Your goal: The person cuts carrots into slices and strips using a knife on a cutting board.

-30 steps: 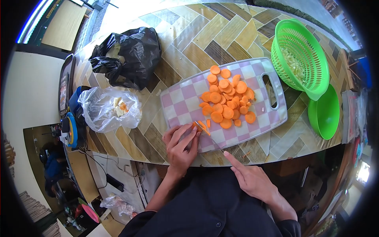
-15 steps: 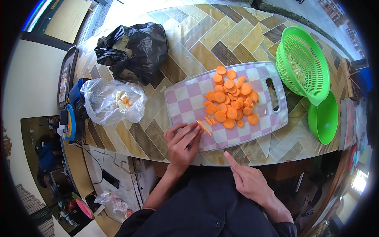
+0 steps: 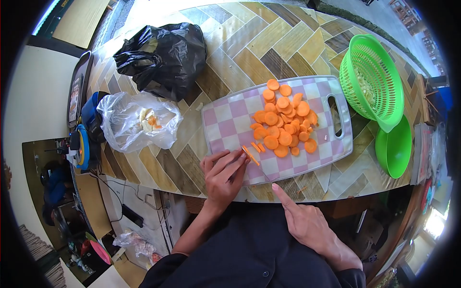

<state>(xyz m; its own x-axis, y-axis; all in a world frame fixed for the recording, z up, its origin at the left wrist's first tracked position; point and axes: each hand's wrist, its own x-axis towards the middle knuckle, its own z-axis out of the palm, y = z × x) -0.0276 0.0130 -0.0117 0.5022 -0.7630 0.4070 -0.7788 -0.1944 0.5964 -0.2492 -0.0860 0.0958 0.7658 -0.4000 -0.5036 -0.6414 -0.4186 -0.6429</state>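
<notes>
A checkered pink-and-white cutting board [image 3: 223,117] lies near the table's front edge. Round orange carrot slices [image 3: 283,122] are heaped on its middle and right part. At the board's lower left, my left hand [image 3: 223,176] has its fingers bent and pressed on a carrot piece [image 3: 253,158]. A few thin carrot strips [image 3: 258,147] lie just beside it. My right hand [image 3: 307,223] is closed round a knife [image 3: 267,177], its index finger stretched along the top. The thin blade reaches to the carrot at my left fingertips; the handle is hidden in my palm.
Left of the board sits a clear plastic bag [image 3: 122,127] with pale and orange scraps. Behind it stands a black plastic bag [image 3: 180,62]. A green colander [image 3: 354,81] holding pale shreds and a green bowl [image 3: 394,149] are at the right.
The view has shifted slightly, moving the board and carrots a little to the right in the picture. Both hands keep nearly the same place and grip.
</notes>
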